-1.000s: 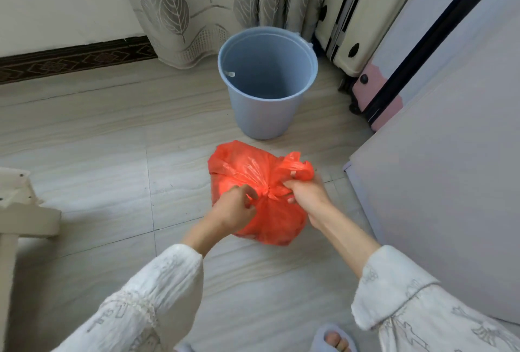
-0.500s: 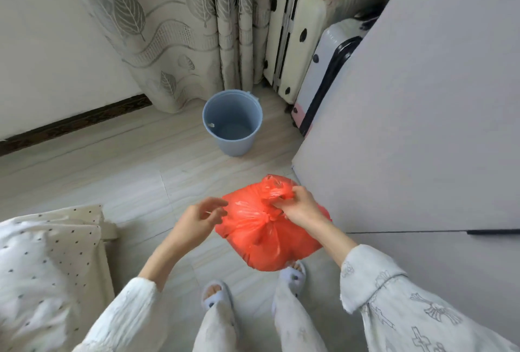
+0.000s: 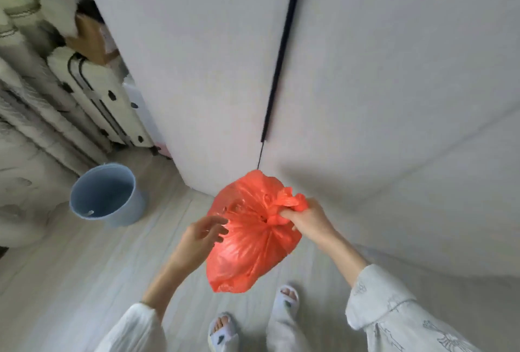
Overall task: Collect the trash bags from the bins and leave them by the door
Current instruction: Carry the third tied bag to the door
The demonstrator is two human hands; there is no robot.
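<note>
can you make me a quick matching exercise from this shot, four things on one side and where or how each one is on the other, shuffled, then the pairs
Things:
1. red trash bag
2. blue bin
3. left hand
4. right hand

States:
A. open, fingers spread beside the bag
B. standing on the floor, no liner in it
C. closed around the knotted top
D. hanging in the air above the floor

Pairs: 1-D, 2-B, 3-A, 4-C
</note>
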